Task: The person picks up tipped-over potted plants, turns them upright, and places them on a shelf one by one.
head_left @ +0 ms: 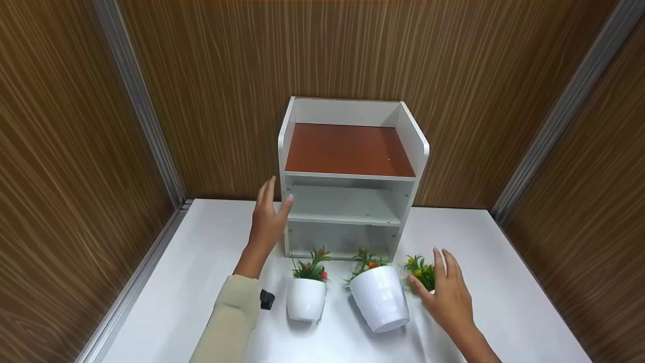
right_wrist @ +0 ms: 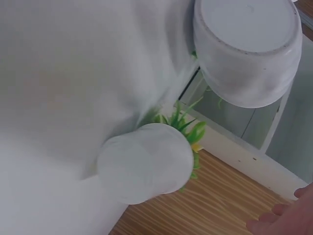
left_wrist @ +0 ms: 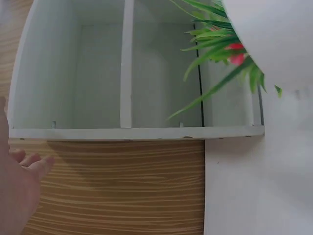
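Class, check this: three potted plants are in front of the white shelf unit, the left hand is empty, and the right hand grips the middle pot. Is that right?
The right hand does not grip the middle pot: the head view shows it apart from that pot, holding nothing. The three potted plants, white shelf unit and empty left hand are as stated.

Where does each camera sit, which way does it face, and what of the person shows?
Head: on the head, facing forward and down at the shelf, left plant, middle plant and right plant; the left hand and right hand show, with forearms.
Left wrist: on that wrist, facing the shelf and left plant; part of the left hand shows.
Right wrist: on that wrist, facing the right plant, middle plant and shelf; part of the right hand shows.
Shared: both wrist views show the shelf.
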`<state>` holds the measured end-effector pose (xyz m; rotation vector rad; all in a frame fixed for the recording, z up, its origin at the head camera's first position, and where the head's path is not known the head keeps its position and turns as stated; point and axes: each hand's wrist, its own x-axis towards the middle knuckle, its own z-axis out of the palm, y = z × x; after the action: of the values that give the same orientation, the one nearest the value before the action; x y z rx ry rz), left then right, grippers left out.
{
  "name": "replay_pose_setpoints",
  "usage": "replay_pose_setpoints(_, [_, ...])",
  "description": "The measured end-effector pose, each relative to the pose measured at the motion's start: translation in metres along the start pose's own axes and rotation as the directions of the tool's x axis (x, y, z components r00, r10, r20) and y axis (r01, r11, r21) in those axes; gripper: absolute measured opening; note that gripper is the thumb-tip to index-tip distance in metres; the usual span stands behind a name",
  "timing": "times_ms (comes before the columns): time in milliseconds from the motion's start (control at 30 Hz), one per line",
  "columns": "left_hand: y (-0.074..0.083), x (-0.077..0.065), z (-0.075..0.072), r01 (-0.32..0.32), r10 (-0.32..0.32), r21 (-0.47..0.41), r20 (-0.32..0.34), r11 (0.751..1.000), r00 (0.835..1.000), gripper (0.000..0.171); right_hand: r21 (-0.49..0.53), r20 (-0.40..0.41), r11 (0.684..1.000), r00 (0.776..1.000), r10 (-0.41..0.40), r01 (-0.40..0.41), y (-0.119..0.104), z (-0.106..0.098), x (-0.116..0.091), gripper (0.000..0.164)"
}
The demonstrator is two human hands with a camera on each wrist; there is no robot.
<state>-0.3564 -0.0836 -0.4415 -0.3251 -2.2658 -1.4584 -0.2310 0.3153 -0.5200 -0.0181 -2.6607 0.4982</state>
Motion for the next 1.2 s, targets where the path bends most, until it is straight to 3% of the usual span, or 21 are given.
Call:
replay_pose_setpoints(233, [0.004,0.015,0.007,0.028,-0.030,-0.043,-0.041,0.999,0.999,0.073,0.028,0.062,0.996,0.995,0.079,-0.081,0.012,0.005,-0.009,0.097])
replay_pose_setpoints(500, [0.008,0.028,0.012,-0.015,0.004,-0.100,-0.114,0.995,0.993,0.067,0.069,0.123,0.985,0.981,0.152,-0.161,0.026,0.011,-0.016,0.101])
replay_pose_setpoints(667, [0.008,0.033,0.013,-0.063,0.044,-0.097,-0.188,0.993,0.981,0.060,0.081,0.166,0.976,0.968,0.188,-0.203,0.034,0.014,-0.018,0.103])
replay_pose_setpoints(867, [0.007,0.037,0.015,-0.108,0.083,-0.073,-0.288,0.991,0.954,0.052,0.092,0.217,0.966,0.952,0.217,-0.242,0.045,0.017,-0.019,0.105])
replay_pose_setpoints(1200, [0.007,0.040,0.019,-0.103,0.061,-0.104,-0.343,0.989,0.937,0.046,0.111,0.206,0.963,0.953,0.221,-0.248,0.059,0.027,-0.019,0.105])
